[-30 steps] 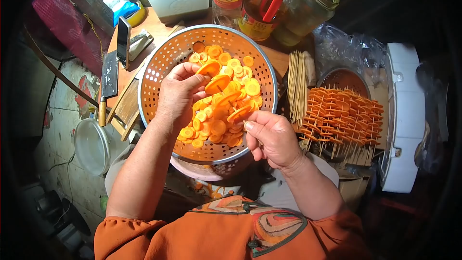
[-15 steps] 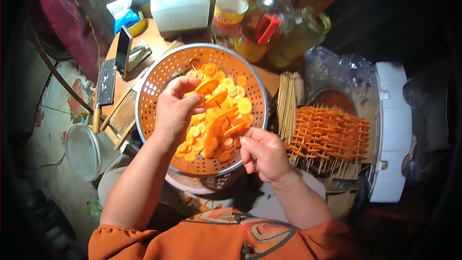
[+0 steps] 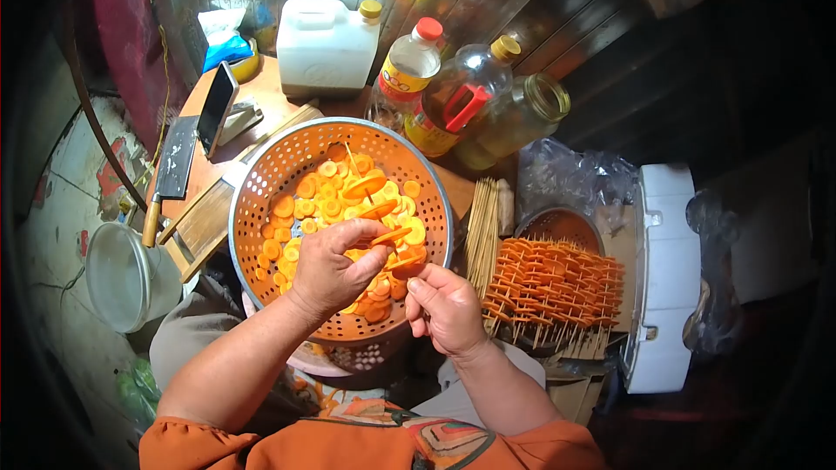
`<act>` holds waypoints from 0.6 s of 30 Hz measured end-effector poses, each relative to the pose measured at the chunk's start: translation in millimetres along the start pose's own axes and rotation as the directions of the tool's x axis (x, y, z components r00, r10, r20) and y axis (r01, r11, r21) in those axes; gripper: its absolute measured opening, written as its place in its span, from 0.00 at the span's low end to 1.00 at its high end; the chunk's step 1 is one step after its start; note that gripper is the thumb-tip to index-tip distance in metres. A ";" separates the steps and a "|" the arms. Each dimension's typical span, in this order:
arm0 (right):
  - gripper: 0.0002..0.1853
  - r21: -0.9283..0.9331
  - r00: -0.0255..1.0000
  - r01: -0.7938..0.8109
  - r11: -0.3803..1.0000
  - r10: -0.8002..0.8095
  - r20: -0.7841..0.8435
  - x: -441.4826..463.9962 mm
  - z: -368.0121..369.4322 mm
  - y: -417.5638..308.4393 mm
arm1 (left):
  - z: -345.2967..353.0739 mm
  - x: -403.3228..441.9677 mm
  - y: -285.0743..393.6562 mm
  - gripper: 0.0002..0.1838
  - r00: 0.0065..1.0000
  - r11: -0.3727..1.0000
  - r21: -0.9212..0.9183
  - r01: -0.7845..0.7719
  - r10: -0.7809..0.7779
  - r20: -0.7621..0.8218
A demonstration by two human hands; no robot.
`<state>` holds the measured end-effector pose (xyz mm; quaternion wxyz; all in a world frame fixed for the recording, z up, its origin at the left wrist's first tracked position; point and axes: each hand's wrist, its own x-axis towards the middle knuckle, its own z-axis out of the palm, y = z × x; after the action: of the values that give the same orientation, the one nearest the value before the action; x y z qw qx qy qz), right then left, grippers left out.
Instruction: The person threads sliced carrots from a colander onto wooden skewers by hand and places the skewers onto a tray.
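A thin wooden skewer carrying several spaced carrot slices [image 3: 364,186] slants over an orange colander [image 3: 261,176] with a metal-coloured rim. My left hand [image 3: 335,265] is closed, its thumb and fingers pinching at a carrot slice on the lower part of that skewer. My right hand [image 3: 448,309] pinches the skewer's lower end, close under the lowest slice. Loose round carrot slices [image 3: 326,200] lie heaped in the colander below. The skewer's tip points up and away from me.
Finished carrot skewers [image 3: 557,283] are stacked at the right beside bare bamboo sticks [image 3: 482,231] and a white foam box [image 3: 666,278]. Behind stand a white jug [image 3: 326,48], bottles [image 3: 409,65] and a glass jar [image 3: 522,117]. At left are a cleaver [image 3: 177,157], a phone [image 3: 216,109] and a white bucket [image 3: 122,278].
My left hand has slid down the skewer, nearer my right hand, and the slices above it are now spaced apart. The view has shifted, so surrounding things appear lower and mostly leftward.
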<state>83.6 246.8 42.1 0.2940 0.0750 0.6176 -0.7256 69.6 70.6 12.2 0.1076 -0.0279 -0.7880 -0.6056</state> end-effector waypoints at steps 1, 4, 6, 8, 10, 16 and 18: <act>0.08 -0.006 1.000 0.005 1.000 -0.005 -0.005 -0.1 0.1 0.9 | 0.2 -0.8 -0.2 0.09 1.000 1.000 0.000 0.004 -0.004 0.000; 0.08 -0.014 1.000 0.002 1.000 -0.002 -0.015 0.2 -1.2 2.5 | 1.9 -2.0 -0.9 0.08 1.000 1.000 -0.007 0.030 -0.030 0.007; 0.08 -0.016 1.000 -0.005 1.000 0.005 -0.021 0.4 -1.9 2.6 | 3.4 -2.5 -1.4 0.09 1.000 1.000 0.022 0.004 -0.004 -0.021; 0.09 -0.019 1.000 -0.009 1.000 0.009 -0.030 0.9 -1.6 2.1 | 4.3 -2.2 -1.4 0.08 1.000 0.999 0.049 -0.018 0.019 -0.024; 0.09 0.001 1.000 -0.011 1.000 0.011 -0.027 1.6 -2.3 1.9 | 6.1 -3.3 -2.1 0.08 0.999 0.996 0.075 -0.040 0.042 -0.025; 0.09 0.018 1.000 -0.015 1.000 0.015 -0.024 3.9 -3.5 2.5 | 11.0 -4.7 -4.2 0.09 0.998 1.000 0.026 -0.014 0.016 -0.057; 0.09 0.008 0.999 -0.022 1.000 0.022 -0.028 4.4 -3.3 1.5 | 9.6 -3.8 -1.7 0.09 0.999 0.999 0.045 0.016 -0.014 -0.045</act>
<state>79.9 248.4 38.0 0.2931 0.0929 0.6179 -0.7237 71.7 79.7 7.4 0.1210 -0.0059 -0.7992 -0.5887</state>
